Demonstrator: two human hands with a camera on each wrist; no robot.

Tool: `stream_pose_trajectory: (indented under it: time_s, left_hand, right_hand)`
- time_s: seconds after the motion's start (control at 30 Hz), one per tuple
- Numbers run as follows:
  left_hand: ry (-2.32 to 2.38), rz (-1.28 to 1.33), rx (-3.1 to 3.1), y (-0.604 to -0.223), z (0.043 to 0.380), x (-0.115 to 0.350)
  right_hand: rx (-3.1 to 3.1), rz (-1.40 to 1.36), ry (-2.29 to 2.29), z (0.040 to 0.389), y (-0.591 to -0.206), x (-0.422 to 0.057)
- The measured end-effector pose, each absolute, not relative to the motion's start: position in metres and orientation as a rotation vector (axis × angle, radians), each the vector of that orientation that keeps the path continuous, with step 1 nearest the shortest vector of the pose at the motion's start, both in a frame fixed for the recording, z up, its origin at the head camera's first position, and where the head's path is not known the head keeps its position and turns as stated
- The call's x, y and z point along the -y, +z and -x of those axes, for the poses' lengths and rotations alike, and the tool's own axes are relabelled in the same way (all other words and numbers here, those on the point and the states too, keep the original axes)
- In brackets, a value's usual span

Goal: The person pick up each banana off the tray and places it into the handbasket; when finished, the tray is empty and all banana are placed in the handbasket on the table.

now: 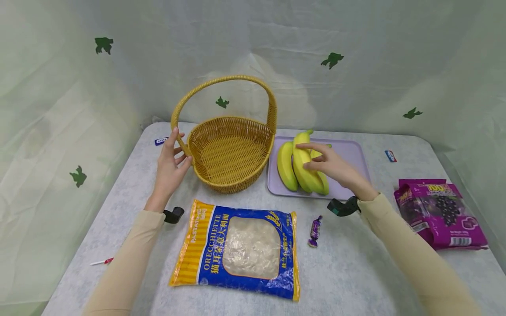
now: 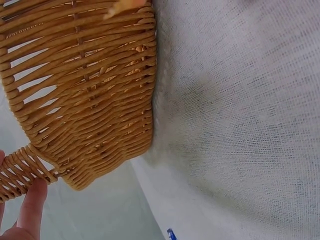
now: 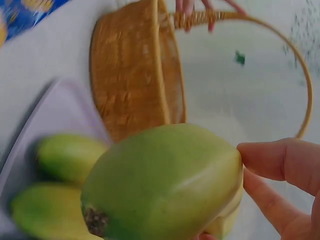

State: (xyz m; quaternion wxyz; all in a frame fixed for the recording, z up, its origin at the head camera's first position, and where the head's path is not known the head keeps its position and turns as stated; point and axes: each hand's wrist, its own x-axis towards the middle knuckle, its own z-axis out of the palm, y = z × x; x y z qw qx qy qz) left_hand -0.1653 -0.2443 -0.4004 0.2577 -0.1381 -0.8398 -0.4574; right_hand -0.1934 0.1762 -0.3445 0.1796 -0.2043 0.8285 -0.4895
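Note:
A woven basket [image 1: 233, 160] with a tall arched handle stands at the back of the table, its bowl bare inside. My left hand [image 1: 170, 164] grips the left foot of that handle; the left wrist view shows fingers [image 2: 34, 205] against the weave. To the right, my right hand [image 1: 336, 166] pinches a yellow-green banana [image 1: 302, 169] between thumb and fingers. Seen close in the right wrist view, the held banana [image 3: 160, 180] hides part of the basket. Other bananas [image 1: 286, 166] lie beside and below it on a lilac tray [image 1: 352, 153].
A blue and yellow orecchiette bag [image 1: 253, 248] lies in front of the basket. Right of it is a purple wrapped candy [image 1: 315, 231]. A purple grape-candy bag [image 1: 442, 215] sits far right. Small packets [image 1: 390, 156] lie near both sides, and a lollipop [image 1: 103, 261] at left.

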Motion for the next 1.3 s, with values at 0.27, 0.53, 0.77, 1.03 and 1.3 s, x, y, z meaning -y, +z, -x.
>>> stream_pose_trajectory:
  time_s: [0.27,0.53,0.77,1.03,1.3]
  left_hand:
    - [-1.218,0.348,2.317,-0.401,0.165,0.244]
    - [-1.228,0.344,2.307,-0.401,0.164,0.246]
    - [-1.213,0.347,2.310,-0.402,0.165,0.246]
    - [-1.209,0.341,2.315,-0.402,0.164,0.244]
    - [-1.199,0.359,2.315,-0.401,0.164,0.244]
  right_hand:
    - [-2.273,0.777,-1.333,0.191,-0.338,-0.132]
    - [-2.219,0.951,-1.336,0.203,-0.339,-0.092]
    - [-2.143,0.920,-1.371,0.217,-0.340,-0.058]
    - [-2.186,0.971,-1.368,0.231,-0.343,-0.020]
    - [-2.275,0.999,-1.301,0.235,-0.350,0.013]
